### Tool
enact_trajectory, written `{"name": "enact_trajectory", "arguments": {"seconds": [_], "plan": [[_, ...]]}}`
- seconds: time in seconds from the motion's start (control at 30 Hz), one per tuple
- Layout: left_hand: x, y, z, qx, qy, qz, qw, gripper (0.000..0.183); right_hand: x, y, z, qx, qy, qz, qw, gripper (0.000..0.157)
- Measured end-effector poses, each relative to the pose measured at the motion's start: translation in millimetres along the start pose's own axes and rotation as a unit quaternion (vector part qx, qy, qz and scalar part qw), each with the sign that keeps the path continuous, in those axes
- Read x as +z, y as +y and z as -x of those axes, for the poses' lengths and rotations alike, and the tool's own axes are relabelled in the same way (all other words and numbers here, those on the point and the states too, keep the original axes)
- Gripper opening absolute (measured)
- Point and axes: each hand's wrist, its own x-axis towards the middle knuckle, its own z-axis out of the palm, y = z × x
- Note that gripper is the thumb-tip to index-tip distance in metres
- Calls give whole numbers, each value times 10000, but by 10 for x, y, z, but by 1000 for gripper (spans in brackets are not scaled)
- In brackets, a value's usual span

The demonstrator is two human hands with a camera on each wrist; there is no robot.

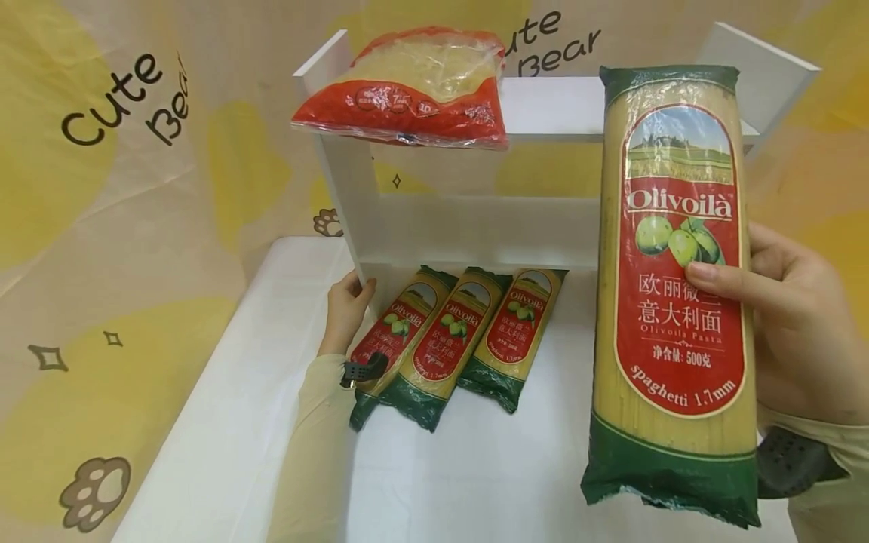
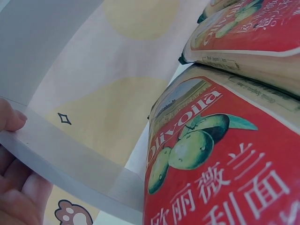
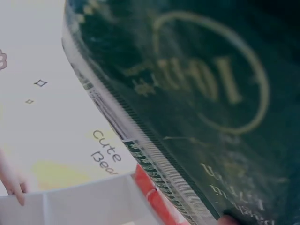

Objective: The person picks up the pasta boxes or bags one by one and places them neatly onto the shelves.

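Note:
In the head view my right hand (image 1: 804,324) grips a large spaghetti pack (image 1: 668,422) upright, its thumb across the red label. The pack's dark green back (image 3: 211,150) fills much of the right wrist view. My left hand (image 1: 342,313) holds the edge of the white shelf's left side panel (image 1: 342,204); thumb and fingers lie on either side of it in the left wrist view. Beside that hand, three more spaghetti packs (image 1: 448,332) lie slanted at the foot of the shelf, the leftmost partly behind my wrist strap (image 1: 365,369).
A red and clear bag of pasta (image 1: 407,105) lies on the upper shelf board (image 1: 557,105), overhanging its front edge at the left. White cloth (image 1: 224,377) covers the table. Behind hangs a patterned curtain (image 1: 163,204) with lettering and paw prints.

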Motion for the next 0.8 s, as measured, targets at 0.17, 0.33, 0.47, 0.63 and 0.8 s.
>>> {"name": "enact_trajectory", "arguments": {"seconds": [0.17, 0.33, 0.47, 0.63, 0.8], "plan": [[-1, 16, 3, 41, -15, 56, 10000, 34, 47, -50, -141, 210, 21, 30, 9998, 44], [-7, 15, 9, -31, -11, 2, 10000, 34, 181, -103, -292, 59, 79, 84, 9999, 42], [-6, 13, 13, -59, -6, -26, 10000, 35, 262, -153, -403, -56, 147, 133, 9998, 40], [-34, 247, 104, -60, -51, 4, 10000, 35, 328, -225, -563, -65, 196, 1, 9998, 35], [-48, 429, 170, -80, -61, -1, 10000, 34, 399, -316, -756, 155, 225, -290, 9992, 32]]}}
